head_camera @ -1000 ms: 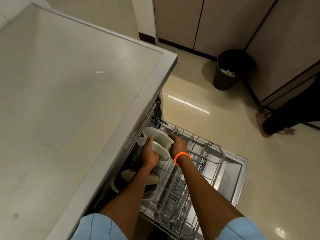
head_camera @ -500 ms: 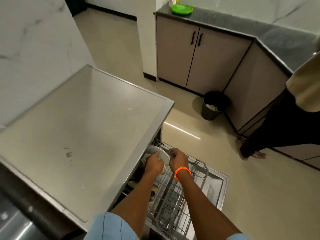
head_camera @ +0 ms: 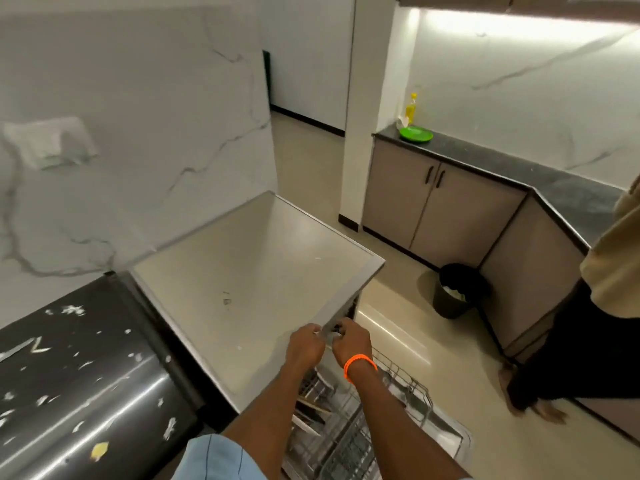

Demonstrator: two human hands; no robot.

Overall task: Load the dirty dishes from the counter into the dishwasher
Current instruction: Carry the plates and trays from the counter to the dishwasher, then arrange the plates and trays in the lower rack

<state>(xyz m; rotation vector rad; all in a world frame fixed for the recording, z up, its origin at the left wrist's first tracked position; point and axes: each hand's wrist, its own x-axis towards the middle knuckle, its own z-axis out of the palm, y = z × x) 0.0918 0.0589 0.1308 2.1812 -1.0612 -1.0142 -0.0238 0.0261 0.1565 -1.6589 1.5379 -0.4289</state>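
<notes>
The dishwasher stands open below its pale steel top (head_camera: 249,271), with the wire rack (head_camera: 408,386) pulled out over the lowered door (head_camera: 453,438). My left hand (head_camera: 306,346) and my right hand (head_camera: 349,341), which wears an orange wristband, are close together at the front edge of the top, just above the rack. Both have curled fingers. Their backs hide what, if anything, they hold. Edges of dishes (head_camera: 311,408) show in the rack beside my left forearm. A green plate (head_camera: 416,135) lies on the far black counter.
A dark glossy counter (head_camera: 69,375) with white specks adjoins the dishwasher on the left. A yellow bottle (head_camera: 411,107) stands behind the green plate. A black bin (head_camera: 453,292) sits on the floor by the cabinets. Another person (head_camera: 588,341) stands barefoot at the right.
The view has tilted up and pulled back, showing more wall and far counter. My hands have risen from the white plates in the rack to the top's front edge; the plates are out of sight.
</notes>
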